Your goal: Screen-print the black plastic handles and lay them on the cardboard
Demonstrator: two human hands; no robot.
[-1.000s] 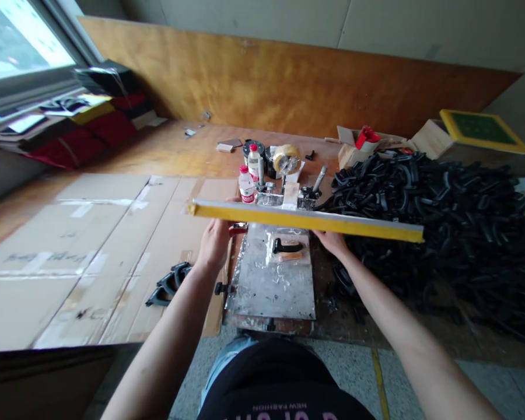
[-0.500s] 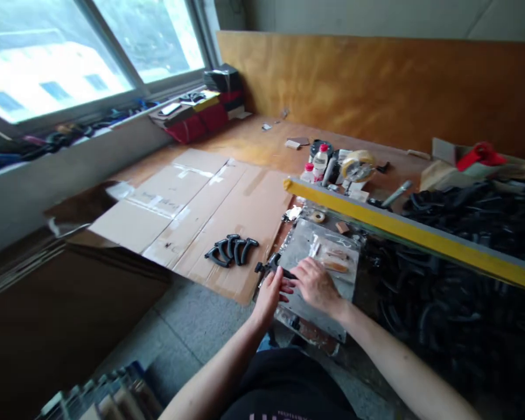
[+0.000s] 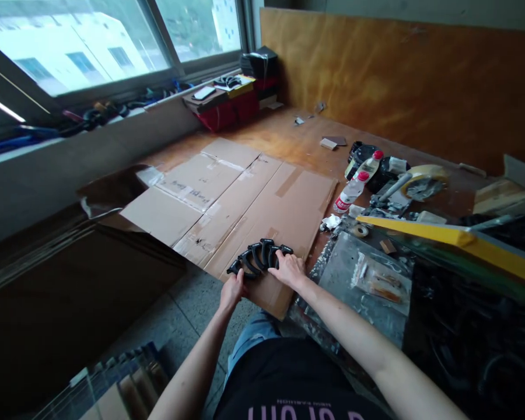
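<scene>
A row of several black curved plastic handles lies on the flattened cardboard near its front edge. My left hand is closed on the left end of the row. At the right end my right hand rests with its fingers curled over the last handle. To the right lies a foil-covered printing plate with a taped jig on it. The yellow-framed screen stands raised above it.
Two small bottles, a tape roll and tins stand behind the plate. A heap of black handles fills the right side. Boxes line the windowsill. A dark cardboard carton stands at the left, by the floor.
Both hands let go of the raised screen, took a black handle off the plate, and carried it left to the row on the cardboard. The camera turned left.
</scene>
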